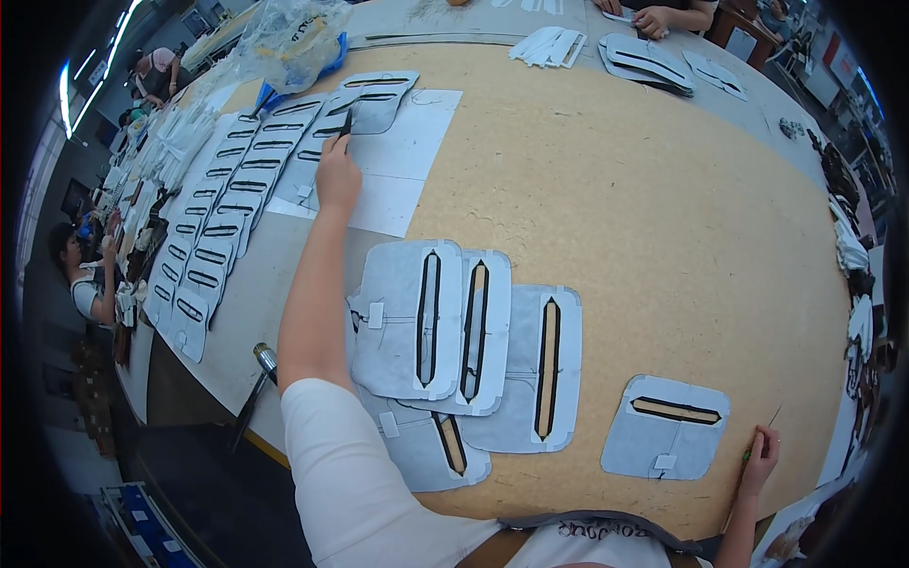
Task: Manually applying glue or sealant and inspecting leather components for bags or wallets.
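Observation:
My left hand reaches to the top left, fingers closed on a small black object over the rows of grey fabric pieces with black-edged slots. My right hand grips a thin pointed tool with a small green part, at the board's lower right. Beside it lies a single grey piece, its slot crosswise. Several larger overlapping pieces, with upright slots and small white tabs, lie in the middle below my left hand.
A tan board covers the worktable. A hammer-like tool lies at the left edge. A plastic bag, white strips and stacked pieces lie at the back. Other people work at the left and top right.

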Action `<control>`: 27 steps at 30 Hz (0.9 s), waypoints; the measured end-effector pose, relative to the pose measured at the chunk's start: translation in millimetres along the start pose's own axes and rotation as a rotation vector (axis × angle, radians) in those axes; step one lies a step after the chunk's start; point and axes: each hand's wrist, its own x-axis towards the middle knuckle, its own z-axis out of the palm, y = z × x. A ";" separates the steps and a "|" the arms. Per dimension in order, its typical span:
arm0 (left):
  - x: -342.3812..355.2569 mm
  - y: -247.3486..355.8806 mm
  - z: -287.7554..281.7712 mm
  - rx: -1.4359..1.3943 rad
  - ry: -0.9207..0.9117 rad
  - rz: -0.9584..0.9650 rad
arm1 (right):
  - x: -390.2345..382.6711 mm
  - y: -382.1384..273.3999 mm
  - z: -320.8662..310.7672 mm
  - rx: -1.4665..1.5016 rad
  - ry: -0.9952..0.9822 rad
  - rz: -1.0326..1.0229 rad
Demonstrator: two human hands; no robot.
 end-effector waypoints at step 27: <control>78.9 53.3 107.4 0.090 -0.219 -0.362 | -5.8 -2.7 -4.5 -0.082 0.095 0.044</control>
